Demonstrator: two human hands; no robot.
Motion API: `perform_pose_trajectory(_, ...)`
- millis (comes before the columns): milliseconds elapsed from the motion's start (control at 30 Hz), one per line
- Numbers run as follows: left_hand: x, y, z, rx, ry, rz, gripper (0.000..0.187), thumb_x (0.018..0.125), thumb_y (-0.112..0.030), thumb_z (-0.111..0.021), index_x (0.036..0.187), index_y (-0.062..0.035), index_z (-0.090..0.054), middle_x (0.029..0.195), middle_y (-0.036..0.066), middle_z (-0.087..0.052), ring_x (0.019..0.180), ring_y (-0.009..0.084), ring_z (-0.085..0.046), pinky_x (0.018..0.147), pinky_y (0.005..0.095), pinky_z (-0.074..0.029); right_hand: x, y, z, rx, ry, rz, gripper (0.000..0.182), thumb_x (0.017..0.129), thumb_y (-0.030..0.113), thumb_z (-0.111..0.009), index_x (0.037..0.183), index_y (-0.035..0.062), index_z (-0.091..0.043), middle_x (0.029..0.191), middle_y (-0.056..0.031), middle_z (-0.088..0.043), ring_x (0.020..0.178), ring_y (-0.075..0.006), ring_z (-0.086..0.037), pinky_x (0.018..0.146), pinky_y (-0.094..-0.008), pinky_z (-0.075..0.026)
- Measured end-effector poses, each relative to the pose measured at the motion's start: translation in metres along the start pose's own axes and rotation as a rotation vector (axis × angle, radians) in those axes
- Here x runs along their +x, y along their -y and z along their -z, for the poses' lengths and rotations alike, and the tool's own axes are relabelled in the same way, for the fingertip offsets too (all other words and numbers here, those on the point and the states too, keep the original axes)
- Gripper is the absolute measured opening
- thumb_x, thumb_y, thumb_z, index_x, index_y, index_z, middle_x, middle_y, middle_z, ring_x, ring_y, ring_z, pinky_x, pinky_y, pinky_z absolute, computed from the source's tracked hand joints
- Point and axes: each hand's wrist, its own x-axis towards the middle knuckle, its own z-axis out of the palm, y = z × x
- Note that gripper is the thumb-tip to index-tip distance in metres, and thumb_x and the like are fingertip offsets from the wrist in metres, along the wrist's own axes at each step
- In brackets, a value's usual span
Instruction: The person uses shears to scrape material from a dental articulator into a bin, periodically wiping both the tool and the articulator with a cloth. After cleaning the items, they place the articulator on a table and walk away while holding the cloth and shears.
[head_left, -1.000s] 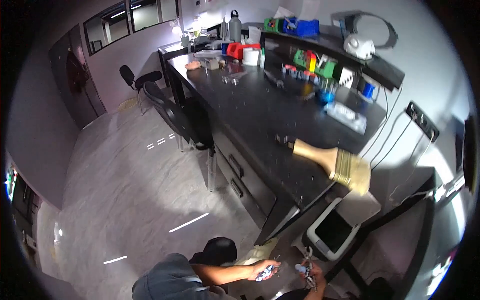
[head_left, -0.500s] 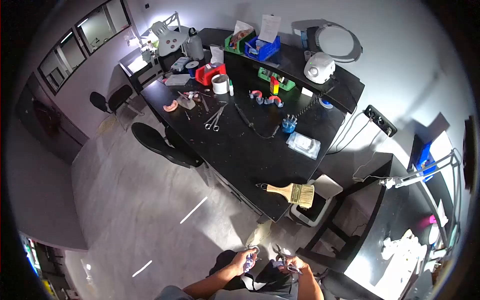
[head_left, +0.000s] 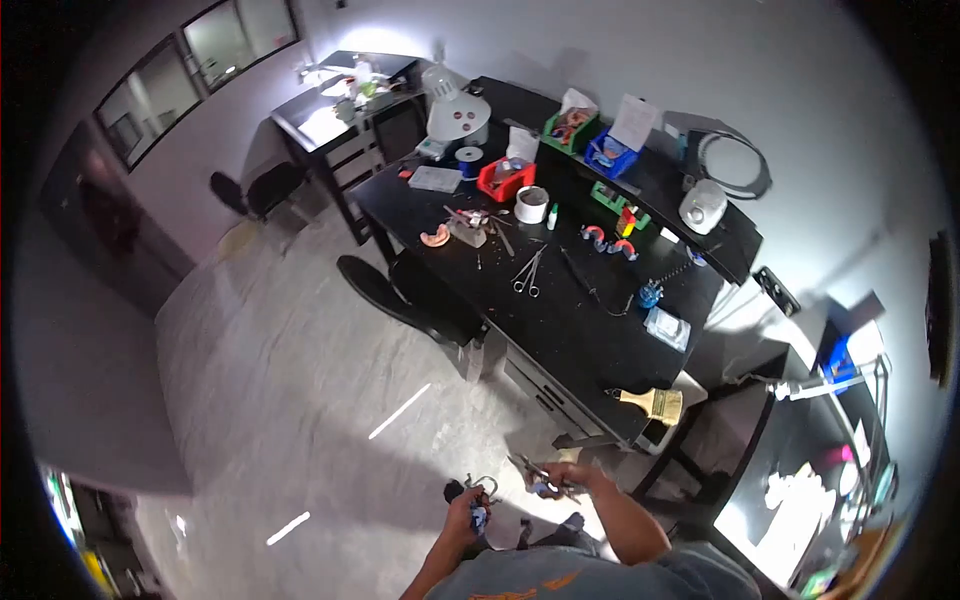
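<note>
My left hand (head_left: pixel 464 512) is closed round a small metal piece with a curved, ring-like end (head_left: pixel 487 486); something pale bluish shows at the fingers. To its right, my right hand (head_left: pixel 572 476) grips a metal tool with a forked, plier-like end (head_left: pixel 527 468), which points toward the left. I cannot tell the exact kind of either piece. Both hands are held apart, low in front of my body and over the floor, near the corner of the black workbench (head_left: pixel 560 345). A wide wooden-handled brush (head_left: pixel 655 404) lies on that corner.
Scissor-like forceps (head_left: pixel 530 275), a pink dental model (head_left: pixel 435 236), a white cup (head_left: pixel 532 205), a red bin (head_left: pixel 506 180) and a clear packet (head_left: pixel 668 328) occupy the bench. A black chair (head_left: pixel 400 300) stands at its left side. Another desk (head_left: pixel 745 500) is at right.
The view has shifted, so the bench appears farther right. My hands have risen in view, the right one more, and its forked tool now points left instead of up. Both keep their metal pieces.
</note>
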Motion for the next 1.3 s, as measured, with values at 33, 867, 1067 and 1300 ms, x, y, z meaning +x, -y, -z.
perform_pose_trajectory(33,-0.008,-0.024,0.011,-0.002,-0.009,0.001,0.021,0.095,-0.026,-0.059,0.083,-0.0084,-0.059,0.067,0.004,-0.058,0.05,0.0172,-0.056,0.048,0.0309,-0.047,0.018,0.024,-0.014,-0.012,-0.003,0.024,0.061,0.063,0.01,-0.056,0.123,0.0027,-0.049,0.084,-0.0113,-0.059,0.064,-0.0155,-0.056,0.052,-0.0268,-0.046)
perform_pose_trajectory(867,0.027,-0.492,0.175,-0.374,-0.105,-0.261,0.023,0.092,-0.03,-0.061,0.08,-0.0116,-0.057,0.063,0.001,-0.058,0.051,0.0136,-0.056,0.044,0.029,-0.045,0.441,0.405,-0.178,-0.061,-0.007,0.196,0.053,0.06,-0.002,-0.051,0.112,0.007,-0.054,0.088,-0.0054,-0.052,0.072,-0.0136,-0.057,0.062,-0.0232,-0.043)
perform_pose_trajectory(1067,0.048,-0.625,0.188,-0.391,-0.219,-0.388,0.024,0.09,-0.035,-0.062,0.078,-0.0142,-0.057,0.06,-0.001,-0.058,0.049,0.0128,-0.054,0.044,0.027,-0.043,0.579,0.544,-0.185,-0.284,0.091,0.099,0.042,0.068,0.001,-0.054,0.109,0.0096,-0.053,0.082,-0.0028,-0.052,0.07,-0.0095,-0.054,0.053,-0.0234,-0.038)
perform_pose_trajectory(1300,0.107,-0.78,0.23,-0.479,-0.145,-0.393,0.031,0.09,-0.038,-0.059,0.072,-0.0127,-0.057,0.056,0.002,-0.054,0.047,0.0171,-0.05,0.042,0.0287,-0.036,0.722,0.646,-0.207,-0.377,0.064,0.129,0.051,0.062,0.0,-0.054,0.111,0.0102,-0.052,0.083,-0.0019,-0.05,0.07,-0.01,-0.052,0.051,-0.0217,-0.034)
